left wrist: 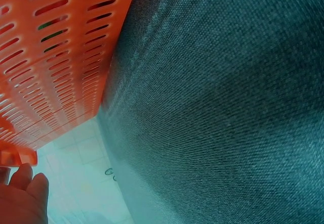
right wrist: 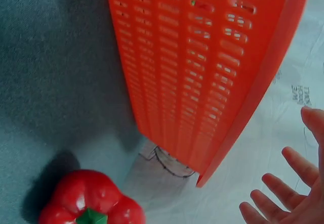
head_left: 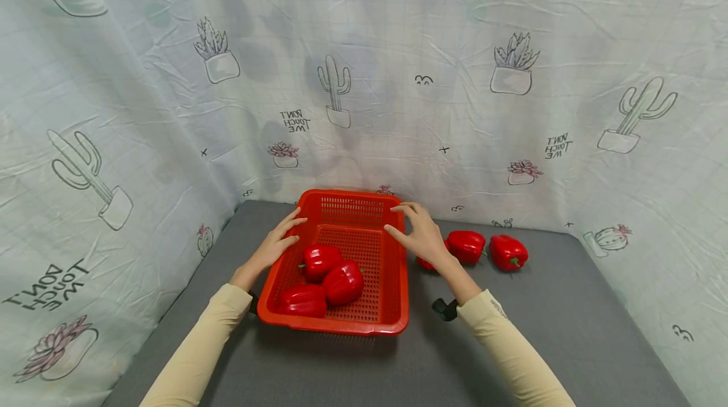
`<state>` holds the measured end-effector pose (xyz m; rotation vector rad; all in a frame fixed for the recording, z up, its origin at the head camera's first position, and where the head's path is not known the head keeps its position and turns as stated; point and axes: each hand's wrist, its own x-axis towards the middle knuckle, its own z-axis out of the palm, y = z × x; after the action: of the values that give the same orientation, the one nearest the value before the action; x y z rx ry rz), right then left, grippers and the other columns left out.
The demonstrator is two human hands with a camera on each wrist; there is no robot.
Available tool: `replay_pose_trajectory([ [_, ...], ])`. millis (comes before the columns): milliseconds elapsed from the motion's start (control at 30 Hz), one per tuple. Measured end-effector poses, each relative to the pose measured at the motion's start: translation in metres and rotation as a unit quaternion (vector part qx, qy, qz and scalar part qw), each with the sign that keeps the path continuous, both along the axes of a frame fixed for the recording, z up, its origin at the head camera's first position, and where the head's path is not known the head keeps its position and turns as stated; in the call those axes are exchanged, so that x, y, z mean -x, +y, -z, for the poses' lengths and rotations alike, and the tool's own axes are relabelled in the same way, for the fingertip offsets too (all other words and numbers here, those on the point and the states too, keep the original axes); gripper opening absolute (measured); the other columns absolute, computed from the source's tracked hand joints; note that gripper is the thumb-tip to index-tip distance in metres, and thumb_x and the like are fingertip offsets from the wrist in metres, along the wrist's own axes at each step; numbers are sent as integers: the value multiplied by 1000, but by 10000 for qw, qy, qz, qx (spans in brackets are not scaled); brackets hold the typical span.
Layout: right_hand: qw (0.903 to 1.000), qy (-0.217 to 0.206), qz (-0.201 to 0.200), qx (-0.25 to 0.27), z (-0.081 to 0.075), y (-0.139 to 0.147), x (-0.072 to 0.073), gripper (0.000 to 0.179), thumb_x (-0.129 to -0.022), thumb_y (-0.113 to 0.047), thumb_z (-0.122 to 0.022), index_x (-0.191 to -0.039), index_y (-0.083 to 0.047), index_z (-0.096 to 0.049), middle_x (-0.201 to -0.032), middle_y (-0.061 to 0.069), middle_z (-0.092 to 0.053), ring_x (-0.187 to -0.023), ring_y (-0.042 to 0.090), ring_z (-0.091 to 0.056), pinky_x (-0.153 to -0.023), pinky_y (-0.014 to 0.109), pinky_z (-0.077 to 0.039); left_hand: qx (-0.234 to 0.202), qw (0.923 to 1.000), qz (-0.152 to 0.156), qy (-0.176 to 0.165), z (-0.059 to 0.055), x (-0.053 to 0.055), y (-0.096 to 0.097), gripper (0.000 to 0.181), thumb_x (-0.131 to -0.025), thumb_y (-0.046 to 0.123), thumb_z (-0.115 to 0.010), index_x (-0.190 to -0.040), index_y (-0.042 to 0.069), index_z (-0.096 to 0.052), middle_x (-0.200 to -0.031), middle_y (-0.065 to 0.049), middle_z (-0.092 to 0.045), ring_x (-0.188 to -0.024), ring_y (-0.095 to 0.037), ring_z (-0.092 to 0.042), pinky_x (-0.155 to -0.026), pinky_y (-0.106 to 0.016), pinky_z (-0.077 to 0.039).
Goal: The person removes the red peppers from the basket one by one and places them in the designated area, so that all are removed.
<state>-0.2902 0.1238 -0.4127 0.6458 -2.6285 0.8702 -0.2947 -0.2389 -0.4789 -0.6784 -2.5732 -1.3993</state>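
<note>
A red plastic basket [head_left: 332,326] with slotted walls stands on the grey table, three red bell peppers [head_left: 344,282] grouped in its near left part. My left hand [head_left: 272,250] is at the basket's left rim, fingers extended over the edge; in the left wrist view its fingertips [left wrist: 38,186] appear right by the rim. Above the right rim hovers my right hand [head_left: 422,237], fingers spread and nothing in them. The right wrist view shows a gap between those fingers and the basket wall [right wrist: 177,82].
To the right of the basket lie three more red bell peppers [head_left: 508,253], one partly hidden behind my right hand. A pepper [right wrist: 91,198] with a green stem shows below the basket wall in the right wrist view. A cactus-printed white curtain [head_left: 364,91] surrounds the grey table [head_left: 546,331].
</note>
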Motion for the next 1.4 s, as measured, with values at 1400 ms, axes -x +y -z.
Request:
replay_pose_trajectory([
  [1400, 9650, -863, -2024, -1428, 26, -64, -23, 61, -83, -56, -58, -134, -25, -48, -132, -1, -48, -116, 16, -47, -85, 38, -49, 137, 9999, -13, -65, -2, 0, 2, 42, -93, 5, -47, -134, -1, -45, -153, -15, -19, -139, -38, -16, -104, -62, -19],
])
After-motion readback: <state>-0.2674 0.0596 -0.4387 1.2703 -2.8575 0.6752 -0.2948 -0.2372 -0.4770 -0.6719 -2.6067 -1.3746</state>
